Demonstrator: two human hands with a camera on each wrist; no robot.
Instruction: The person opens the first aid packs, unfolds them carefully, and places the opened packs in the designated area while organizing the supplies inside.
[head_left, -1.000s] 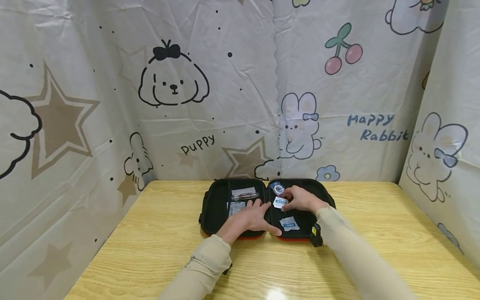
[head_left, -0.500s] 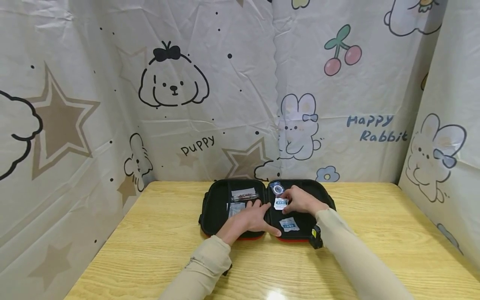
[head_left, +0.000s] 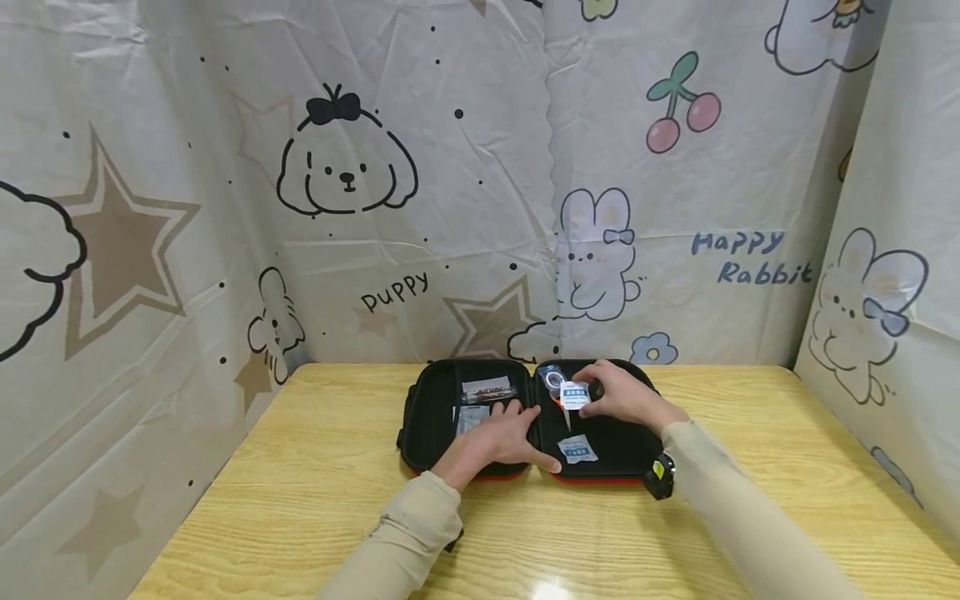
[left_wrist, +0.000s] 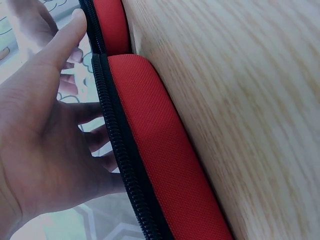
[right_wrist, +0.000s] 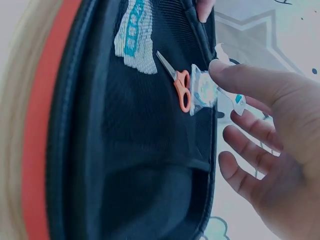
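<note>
A black zip case with red outside (head_left: 431,421) lies unfolded on the table, its two halves side by side. My right hand (head_left: 626,398) pinches a small white packet with blue print (head_left: 574,395) between thumb and fingers over the right half. Orange-handled scissors (right_wrist: 183,92) lie beneath it, beside a clear-and-blue wrapped round item (head_left: 553,379). A second white packet (head_left: 577,449) lies nearer the front of that half. My left hand (head_left: 501,437) rests across the case's middle, fingers spread over the left half and thumb reaching to the right half's front edge (left_wrist: 95,30).
In the left half lie a clear pack with dark lettering (head_left: 489,390) and a pale packet (head_left: 472,417), partly behind my left fingers. The wooden table (head_left: 330,450) ends at a printed cloth backdrop (head_left: 397,250) behind and at both sides.
My right hand has lifted the white packet and moved it right, which uncovers the scissors under it. My left hand stays in place.
</note>
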